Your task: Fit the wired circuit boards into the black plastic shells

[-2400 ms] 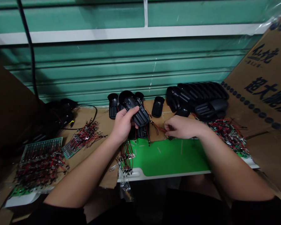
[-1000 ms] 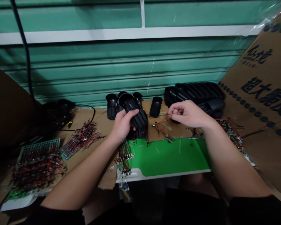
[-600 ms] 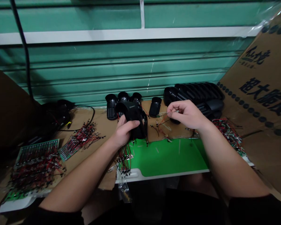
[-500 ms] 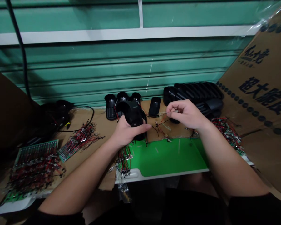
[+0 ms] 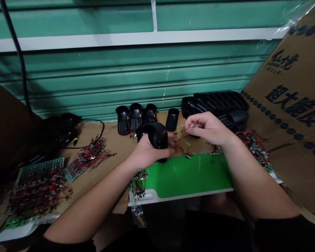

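Observation:
My left hand (image 5: pixel 146 153) is wrapped round a black plastic housing (image 5: pixel 159 135) with a rounded, hooded end turned up toward me. Its thumb lies across the near side, and the far fingertips show beyond the housing. To the right, my right hand (image 5: pixel 208 127) is closed in a pinch on a thin dark wire (image 5: pixel 182 131). That wire runs left to a tiny green circuit board (image 5: pixel 175 133) close to the left fingertips. Whether it joins the housing is hidden. Below lie loose red and black wires (image 5: pixel 184 151) with small parts.
Several black housings (image 5: pixel 123 120) stand along the green shutter (image 5: pixel 107 77), and more are stacked (image 5: pixel 220 103) at the back right. Wired circuit boards lie in piles at left (image 5: pixel 39 185) and right (image 5: pixel 254 148). A green board (image 5: pixel 189 176) lies in front; a cardboard box (image 5: pixel 299 105) rises at right.
My left hand has moved slightly right and turned the housing, so its hooded end faces me more. My right hand keeps its pinch on the wire, which now looks straighter.

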